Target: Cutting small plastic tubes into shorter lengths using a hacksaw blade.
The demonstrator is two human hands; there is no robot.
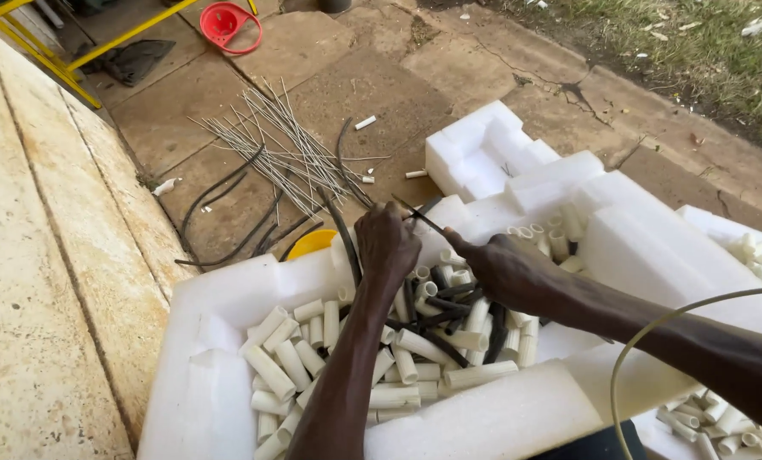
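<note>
Ground: paved stone floor (381,77) is filling most of the view, with a pale step (31,281) running down the left side and a strip of grass (696,43) lying at top right.
Foam tray: a large white foam tray (219,341) is sitting in the foreground; more white foam blocks (491,149) are lying beyond it and to its right.
Tray contents: short cream tube pieces (287,358) are lying heaped in the tray, mixed with short black sleeve pieces (449,315) near the middle.
Second heap: more cream tube pieces (713,417) are showing at bottom right, in another foam hollow.
Wire bundle: thin grey rods (287,145) are lying fanned out on the floor beyond the tray, with black cables (219,213) curling beside them.
Small items: a red plastic lid (227,24) is lying at top left; a yellow rim (313,243) is peeking out behind the tray's far wall.
Left hand: left hand (387,243) is hovering over the tray's far edge, fingers curled closed into a fist around a black sleeve (345,238) that is running up out of it.
Right hand: right hand (504,268) is closing in a pinch on a thin dark rod (419,213), whose tip is pointing toward the left hand; the two hands are sitting just beside each other.
Loose cable: a pale cable (645,341) is arcing across the right forearm at lower right.
</note>
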